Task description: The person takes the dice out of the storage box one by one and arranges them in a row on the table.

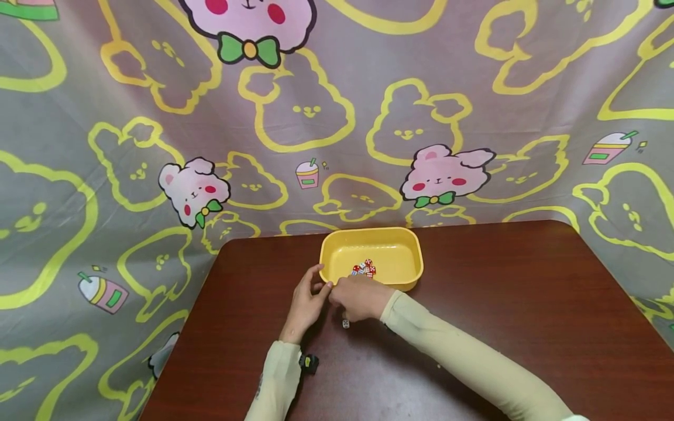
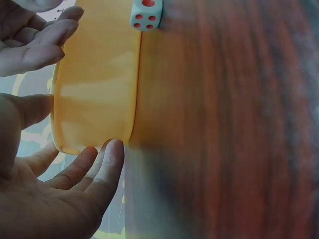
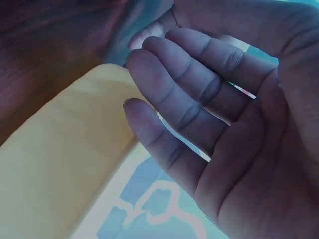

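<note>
A yellow plastic bin [image 1: 413,286] sits near the back edge of the table, with several small dice [image 1: 364,269] in red, white and blue lying inside it. My left hand [image 1: 308,301] holds the bin's front left corner, its thumb at the rim and its fingers along the side wall. My right hand [image 1: 363,298] is over the front rim, fingers loosely bent; the right wrist view shows a bare palm [image 3: 259,164]. On the table just below the right hand lies a single die [image 1: 345,323]. A white die [image 2: 146,14] with red pips shows beside the bin in the left wrist view.
The dark wooden table [image 1: 500,304] reaches back to a patterned cloth [image 1: 363,117] with cartoon bears, which hangs behind and at both sides. A small black device [image 1: 309,363] is strapped at the left wrist.
</note>
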`<action>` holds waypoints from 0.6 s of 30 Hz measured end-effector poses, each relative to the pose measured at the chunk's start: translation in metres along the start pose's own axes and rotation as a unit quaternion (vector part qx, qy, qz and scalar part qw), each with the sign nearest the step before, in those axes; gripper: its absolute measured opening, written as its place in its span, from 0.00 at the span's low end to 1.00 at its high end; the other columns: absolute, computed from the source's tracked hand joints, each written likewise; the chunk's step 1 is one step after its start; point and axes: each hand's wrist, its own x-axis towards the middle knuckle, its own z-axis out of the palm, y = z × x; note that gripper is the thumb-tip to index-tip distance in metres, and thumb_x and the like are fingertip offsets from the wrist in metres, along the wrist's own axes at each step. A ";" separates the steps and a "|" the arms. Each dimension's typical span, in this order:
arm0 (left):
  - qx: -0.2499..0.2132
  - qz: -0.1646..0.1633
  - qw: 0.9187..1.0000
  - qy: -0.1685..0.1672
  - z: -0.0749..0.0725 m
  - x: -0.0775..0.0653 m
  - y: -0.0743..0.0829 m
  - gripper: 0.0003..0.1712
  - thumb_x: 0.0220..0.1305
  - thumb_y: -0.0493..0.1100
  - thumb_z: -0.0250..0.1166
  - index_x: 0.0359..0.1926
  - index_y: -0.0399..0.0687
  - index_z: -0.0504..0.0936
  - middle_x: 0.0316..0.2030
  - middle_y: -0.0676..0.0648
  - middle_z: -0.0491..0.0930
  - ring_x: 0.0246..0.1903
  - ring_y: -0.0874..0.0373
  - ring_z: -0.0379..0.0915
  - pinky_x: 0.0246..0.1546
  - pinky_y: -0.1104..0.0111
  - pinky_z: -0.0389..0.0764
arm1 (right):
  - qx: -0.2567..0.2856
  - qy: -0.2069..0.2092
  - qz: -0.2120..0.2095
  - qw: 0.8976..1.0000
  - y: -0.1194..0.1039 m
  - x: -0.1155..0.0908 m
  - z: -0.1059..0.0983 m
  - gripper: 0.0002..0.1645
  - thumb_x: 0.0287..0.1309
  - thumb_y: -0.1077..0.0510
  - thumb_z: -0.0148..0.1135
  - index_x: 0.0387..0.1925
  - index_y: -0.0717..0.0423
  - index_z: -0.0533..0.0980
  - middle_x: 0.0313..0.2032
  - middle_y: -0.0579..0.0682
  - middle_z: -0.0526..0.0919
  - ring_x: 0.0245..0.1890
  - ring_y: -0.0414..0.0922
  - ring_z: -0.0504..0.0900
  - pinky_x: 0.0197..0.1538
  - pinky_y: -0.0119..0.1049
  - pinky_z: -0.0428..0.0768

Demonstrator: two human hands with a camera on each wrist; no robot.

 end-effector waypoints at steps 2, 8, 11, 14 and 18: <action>-0.001 0.003 1.000 0.000 0.000 0.000 0.000 0.28 0.65 0.41 0.64 0.65 0.49 0.69 0.61 0.40 0.73 0.47 0.46 0.81 0.45 0.58 0.82 | -0.003 0.004 -0.001 1.000 0.001 0.000 -0.001 0.07 0.44 0.53 0.74 0.29 0.45 0.83 0.27 0.40 0.82 0.24 0.41 0.77 0.27 0.37 0.75; -0.003 0.005 1.000 -0.003 -0.001 0.000 0.001 0.28 0.66 0.40 0.63 0.65 0.49 0.69 0.62 0.41 0.73 0.48 0.47 0.81 0.46 0.59 0.81 | -0.004 0.016 -0.001 1.000 0.005 0.000 -0.006 0.06 0.43 0.57 0.72 0.26 0.45 0.82 0.25 0.40 0.80 0.24 0.40 0.75 0.26 0.35 0.73; -0.005 0.009 1.000 -0.004 -0.002 0.001 0.001 0.28 0.66 0.40 0.63 0.65 0.48 0.69 0.61 0.41 0.73 0.47 0.47 0.81 0.46 0.59 0.81 | 0.011 0.015 -0.001 1.000 0.007 0.001 -0.008 0.06 0.43 0.58 0.71 0.23 0.45 0.80 0.24 0.40 0.79 0.22 0.39 0.74 0.25 0.34 0.71; 0.001 0.016 1.000 -0.004 -0.002 0.001 0.001 0.28 0.66 0.40 0.63 0.65 0.47 0.69 0.61 0.41 0.74 0.47 0.47 0.81 0.46 0.58 0.81 | 0.014 0.020 -0.004 1.000 0.009 0.002 -0.011 0.08 0.43 0.59 0.71 0.20 0.45 0.77 0.23 0.40 0.78 0.21 0.40 0.72 0.24 0.35 0.70; 0.012 0.012 1.000 -0.004 -0.003 0.001 0.002 0.27 0.66 0.42 0.63 0.65 0.50 0.69 0.63 0.44 0.73 0.47 0.47 0.81 0.46 0.59 0.80 | 0.013 0.033 -0.013 0.999 0.011 0.004 -0.014 0.09 0.42 0.59 0.71 0.19 0.45 0.77 0.21 0.39 0.77 0.20 0.40 0.71 0.24 0.35 0.69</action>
